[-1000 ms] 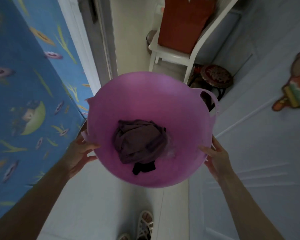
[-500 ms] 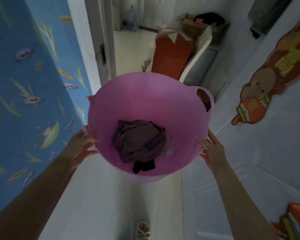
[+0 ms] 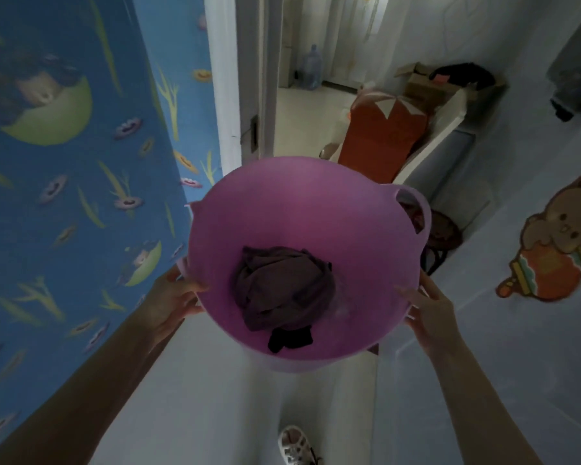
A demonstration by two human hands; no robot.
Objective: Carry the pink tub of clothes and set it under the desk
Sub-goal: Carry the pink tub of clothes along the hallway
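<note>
The pink tub point(image 3: 292, 213) hangs in the air in front of me, held between both hands. A bundle of dark clothes point(image 3: 282, 290) lies in its bottom. My left hand point(image 3: 171, 300) grips the tub's left rim, thumb over the edge. My right hand point(image 3: 430, 310) presses on the right rim, fingers against the outside. A loop handle point(image 3: 416, 209) sticks out at the tub's upper right. No desk is in view.
A blue patterned wall point(image 3: 64, 196) runs along my left. An open doorway point(image 3: 302, 105) lies ahead, with an orange box point(image 3: 383, 139) on a white chair point(image 3: 450, 119) beyond. A white door with a cartoon sticker point(image 3: 550, 243) is on the right. My sandalled foot point(image 3: 296, 444) is below.
The view has tilted upward and I have moved toward the doorway; more of the far room shows. The tub stays held the same way in both hands.
</note>
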